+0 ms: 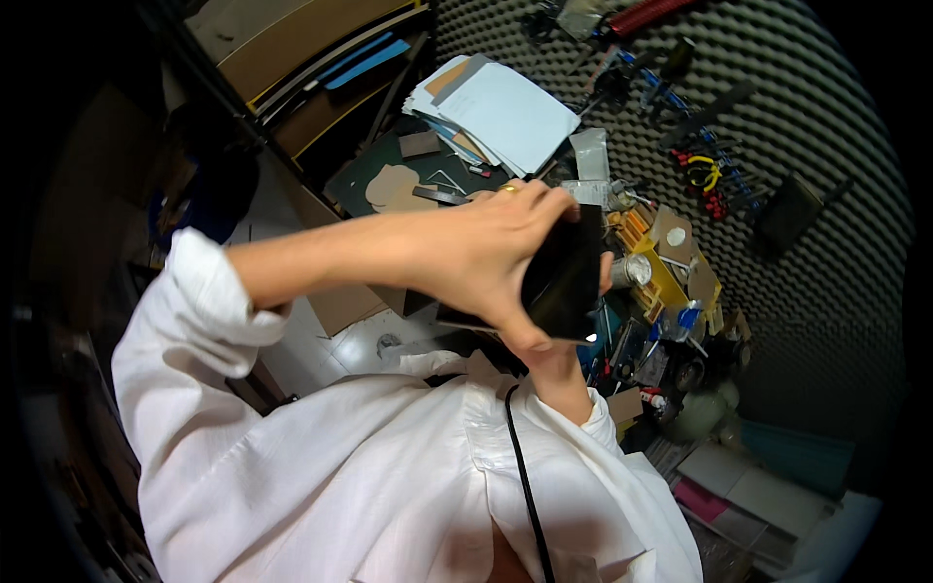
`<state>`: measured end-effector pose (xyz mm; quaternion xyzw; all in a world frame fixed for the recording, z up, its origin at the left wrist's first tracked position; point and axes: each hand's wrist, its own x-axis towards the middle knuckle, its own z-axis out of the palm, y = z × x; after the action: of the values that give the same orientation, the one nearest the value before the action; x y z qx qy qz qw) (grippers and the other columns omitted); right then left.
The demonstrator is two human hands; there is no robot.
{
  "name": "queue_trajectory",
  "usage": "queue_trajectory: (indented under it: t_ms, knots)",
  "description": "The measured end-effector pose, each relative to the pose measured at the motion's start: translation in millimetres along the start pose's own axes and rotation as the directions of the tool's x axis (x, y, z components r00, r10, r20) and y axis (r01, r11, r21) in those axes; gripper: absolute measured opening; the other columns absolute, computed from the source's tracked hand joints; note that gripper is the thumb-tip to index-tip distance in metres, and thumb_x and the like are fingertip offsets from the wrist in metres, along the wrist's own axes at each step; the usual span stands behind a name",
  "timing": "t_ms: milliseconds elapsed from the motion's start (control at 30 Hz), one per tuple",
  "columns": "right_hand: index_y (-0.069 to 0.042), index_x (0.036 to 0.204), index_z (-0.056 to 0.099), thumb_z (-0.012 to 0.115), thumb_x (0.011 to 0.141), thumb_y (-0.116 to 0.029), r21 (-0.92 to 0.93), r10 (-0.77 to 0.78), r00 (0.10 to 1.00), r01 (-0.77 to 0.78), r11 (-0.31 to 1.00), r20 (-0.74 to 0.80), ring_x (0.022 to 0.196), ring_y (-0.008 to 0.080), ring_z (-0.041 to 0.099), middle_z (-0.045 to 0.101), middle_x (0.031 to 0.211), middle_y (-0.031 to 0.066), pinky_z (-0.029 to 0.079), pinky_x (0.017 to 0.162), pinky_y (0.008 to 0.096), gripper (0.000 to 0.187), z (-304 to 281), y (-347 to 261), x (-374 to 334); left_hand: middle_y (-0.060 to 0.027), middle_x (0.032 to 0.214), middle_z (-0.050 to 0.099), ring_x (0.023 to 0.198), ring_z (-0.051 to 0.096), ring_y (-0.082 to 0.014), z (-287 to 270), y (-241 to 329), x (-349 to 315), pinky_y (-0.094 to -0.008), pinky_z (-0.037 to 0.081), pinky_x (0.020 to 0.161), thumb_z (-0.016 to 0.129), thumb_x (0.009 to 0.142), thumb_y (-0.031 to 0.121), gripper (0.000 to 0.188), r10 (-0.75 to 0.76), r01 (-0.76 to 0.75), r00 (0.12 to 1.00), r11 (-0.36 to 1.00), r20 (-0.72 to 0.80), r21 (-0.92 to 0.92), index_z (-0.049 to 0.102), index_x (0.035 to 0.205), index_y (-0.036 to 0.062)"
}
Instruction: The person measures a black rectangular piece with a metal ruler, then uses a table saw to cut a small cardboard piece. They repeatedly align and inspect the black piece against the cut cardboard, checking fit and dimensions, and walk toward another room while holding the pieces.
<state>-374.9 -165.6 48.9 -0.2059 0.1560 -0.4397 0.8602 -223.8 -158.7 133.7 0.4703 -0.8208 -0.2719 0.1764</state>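
Observation:
Both hands are raised together over a flat, glossy black piece [566, 280], roughly rectangular, held on edge. My left hand [476, 255], with a ring on one finger, wraps over the piece's top and left side, its arm reaching in from the left in a rolled white sleeve. My right hand [556, 361] comes up from below and is mostly hidden behind the black piece. Only its wrist and one fingertip at the piece's right edge show. Both hands grip the piece.
Behind the hands lies a crowded bench: a stack of white and blue paper sheets [505, 112], cardboard cut-outs [394, 187], a yellow box of small parts [673, 274] and red and yellow pliers [706, 177] on grey dimpled foam [826, 107]. A black cable [527, 481] runs down my white shirt.

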Motion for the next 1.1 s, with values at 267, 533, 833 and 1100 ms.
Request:
queue_trajectory:
  t_ms: [267,533,833,1100]
  knots:
    - [-0.009,0.149,0.025,0.065,0.082,-0.061,-0.150,0.284,0.943,-0.260,0.954,0.174,0.131,0.0223,0.045,0.041,0.143,0.0100,0.043,0.105,0.0386,0.094,1,-7,-20,-0.0288,0.139,0.031,0.130,0.032,-0.0416,23,-14,-31,-0.0482,0.034,0.106,0.088,0.052,0.039,0.132,0.132,-0.167,0.977,0.962,-0.165,-0.216,0.011,0.148,-0.0076]
    - [-0.008,0.147,0.016,0.071,0.078,-0.054,-0.396,0.271,0.953,-0.200,0.896,0.132,0.132,0.0253,0.032,0.032,0.139,0.0140,0.031,0.108,0.0407,0.099,-2,0,-32,-0.0225,0.149,0.022,0.135,0.025,-0.0391,40,-15,-48,-0.0508,0.029,0.110,0.090,0.044,0.041,0.139,0.104,-0.166,0.969,0.946,-0.223,-0.280,0.012,0.151,-0.0003]
    - [-0.001,0.125,0.031,0.071,0.077,-0.052,-0.518,0.221,0.965,-0.119,0.847,0.139,0.117,0.0233,0.040,0.040,0.119,0.0155,0.033,0.103,0.0381,0.081,4,-4,-34,-0.0203,0.150,0.019,0.136,0.024,-0.0370,58,-24,-53,-0.0485,0.029,0.110,0.091,0.043,0.037,0.140,0.113,-0.191,0.956,0.941,-0.272,-0.280,0.010,0.151,0.0014]
    - [0.000,0.126,0.031,0.070,0.076,-0.053,-0.528,0.217,0.967,-0.117,0.841,0.132,0.118,0.0247,0.041,0.041,0.122,0.0165,0.033,0.103,0.0388,0.083,1,-5,-35,-0.0216,0.148,0.020,0.135,0.026,-0.0375,62,-22,-52,-0.0486,0.030,0.110,0.091,0.043,0.038,0.140,0.113,-0.192,0.952,0.945,-0.285,-0.266,0.010,0.151,0.0010]
